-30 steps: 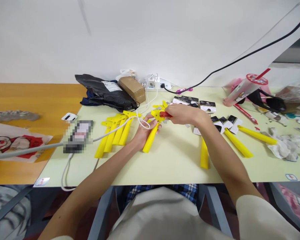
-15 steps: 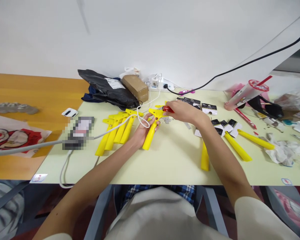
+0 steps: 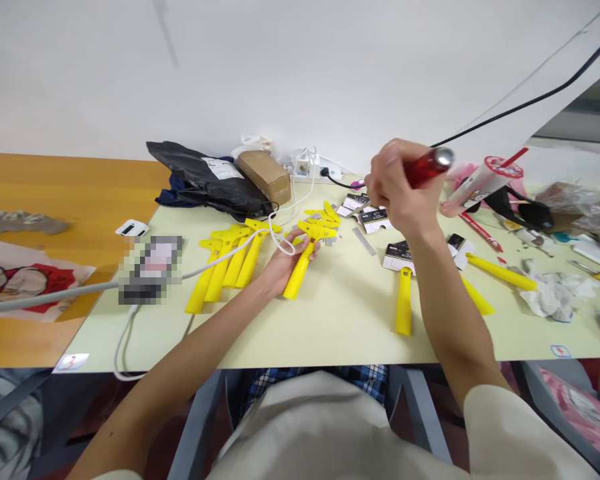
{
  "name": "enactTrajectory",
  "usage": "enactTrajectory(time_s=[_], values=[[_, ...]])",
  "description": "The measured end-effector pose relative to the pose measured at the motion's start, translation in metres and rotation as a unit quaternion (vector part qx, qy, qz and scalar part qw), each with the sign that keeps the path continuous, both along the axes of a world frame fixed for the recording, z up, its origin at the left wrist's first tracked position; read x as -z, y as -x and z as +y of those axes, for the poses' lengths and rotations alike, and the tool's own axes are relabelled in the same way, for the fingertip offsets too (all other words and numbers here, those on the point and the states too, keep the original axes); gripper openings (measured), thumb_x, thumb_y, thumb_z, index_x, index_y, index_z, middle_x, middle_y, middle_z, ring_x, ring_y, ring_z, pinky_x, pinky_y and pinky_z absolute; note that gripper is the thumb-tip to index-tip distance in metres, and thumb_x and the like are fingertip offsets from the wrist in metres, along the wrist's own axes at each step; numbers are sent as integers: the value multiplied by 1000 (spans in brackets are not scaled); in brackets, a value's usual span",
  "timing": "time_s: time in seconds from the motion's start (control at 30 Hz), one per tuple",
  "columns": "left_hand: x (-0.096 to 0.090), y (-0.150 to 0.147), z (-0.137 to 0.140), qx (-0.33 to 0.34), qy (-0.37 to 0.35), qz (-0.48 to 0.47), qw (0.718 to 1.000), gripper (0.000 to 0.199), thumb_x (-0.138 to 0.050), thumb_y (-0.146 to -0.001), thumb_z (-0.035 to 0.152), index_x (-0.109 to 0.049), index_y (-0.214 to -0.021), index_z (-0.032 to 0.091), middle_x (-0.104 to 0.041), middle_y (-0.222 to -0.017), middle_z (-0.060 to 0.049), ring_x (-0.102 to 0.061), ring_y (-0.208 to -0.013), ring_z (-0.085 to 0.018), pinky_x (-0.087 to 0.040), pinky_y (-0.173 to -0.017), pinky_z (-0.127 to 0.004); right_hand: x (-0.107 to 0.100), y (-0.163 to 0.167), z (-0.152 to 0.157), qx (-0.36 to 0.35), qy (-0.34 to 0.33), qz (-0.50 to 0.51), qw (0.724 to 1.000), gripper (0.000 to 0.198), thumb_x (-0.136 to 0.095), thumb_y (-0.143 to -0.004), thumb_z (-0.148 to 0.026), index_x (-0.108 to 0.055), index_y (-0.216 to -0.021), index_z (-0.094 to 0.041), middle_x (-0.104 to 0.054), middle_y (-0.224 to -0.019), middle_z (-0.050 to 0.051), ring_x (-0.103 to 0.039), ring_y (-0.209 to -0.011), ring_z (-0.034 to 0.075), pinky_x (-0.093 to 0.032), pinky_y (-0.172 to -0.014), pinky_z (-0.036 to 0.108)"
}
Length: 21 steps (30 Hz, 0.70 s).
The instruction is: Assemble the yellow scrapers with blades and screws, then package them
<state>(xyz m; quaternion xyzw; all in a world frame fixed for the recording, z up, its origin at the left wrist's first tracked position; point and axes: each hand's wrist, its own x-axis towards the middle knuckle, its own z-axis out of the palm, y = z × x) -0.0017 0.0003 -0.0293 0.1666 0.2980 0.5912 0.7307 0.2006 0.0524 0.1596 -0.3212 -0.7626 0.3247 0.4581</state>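
Observation:
My left hand [image 3: 280,263] is closed around the handle of a yellow scraper [image 3: 300,270], whose wide head points away from me. Raised over the table to the right, my right hand [image 3: 405,187] grips a red-handled screwdriver [image 3: 425,167]. Its silvery butt end faces up; the shaft is hidden. Several more yellow scrapers [image 3: 253,263] lie side by side left of my left hand. Just beyond the held scraper are loose yellow head pieces [image 3: 327,213]. A flat metal blade [image 3: 364,241] rests on the table between my hands.
Yellow handles [image 3: 404,303] and black-and-white cards [image 3: 399,257] lie near my right forearm. A white cable [image 3: 225,260] crosses by my left hand. At the back are a black plastic bag [image 3: 210,180], a cardboard box [image 3: 265,175] and a power strip [image 3: 307,167]. A cup [image 3: 483,187] leans at right.
My right hand has lifted the screwdriver off the scraper head, up and to the right. My left hand still holds the scraper in about the same place. The view has shifted slightly.

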Motion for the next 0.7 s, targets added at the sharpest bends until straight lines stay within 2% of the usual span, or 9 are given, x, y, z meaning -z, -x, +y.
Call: enactTrajectory(time_s=[0.17,0.3,0.37,0.47,0.63,0.7], values=[[-2,-1,0,-12,7,1,1000,43,-93,-82,8,-64,-110,21,-75,-115,-6,-80,-93,-17,-57,-69,-21,-10,-4,-12,-58,56,54,995,67,-66,-97,-89,-57,-66,-30,-30,-53,-3,-32,-48,18,-32,-49,39],[-2,0,-1,-2,-18,11,1000,45,-96,-80,12,-62,-110,22,-74,-113,-6,-77,-88,-15,-54,-67,-21,-1,5,-8,-60,61,77,993,73,-65,-94,-94,-54,-64,-28,-29,-53,-4,-31,-47,16,-29,-48,38],[-2,0,-1,4,-32,13,999,47,-97,-80,14,-61,-110,22,-75,-114,-6,-75,-86,-14,-53,-66,-22,7,10,-4,-76,76,61,992,74,-64,-94,-95,-53,-64,-28,-28,-53,-4,-33,-47,16,-31,-48,37],[-3,0,-2,4,-39,11,999,50,-98,-79,15,-60,-110,23,-74,-114,-6,-74,-86,-14,-52,-66,-22,14,11,5,-61,74,61,994,77,-56,-94,-99,-49,-64,-29,-26,-52,-4,-34,-47,17,-34,-47,38],[-8,0,-2,1,-21,8,1000,48,-95,-80,12,-59,-108,23,-72,-110,-4,-72,-83,-13,-50,-65,-22,5,-4,19,-71,127,-69,987,78,-59,-85,-105,-54,-67,-29,-35,-56,-2,-45,-52,19,-42,-49,38],[-8,0,-3,5,-20,9,1000,48,-96,-79,12,-59,-107,23,-71,-107,-4,-71,-83,-13,-49,-65,-22,1,-7,22,-85,134,-90,983,78,-61,-82,-106,-55,-67,-30,-36,-56,-1,-48,-53,21,-43,-48,40]])
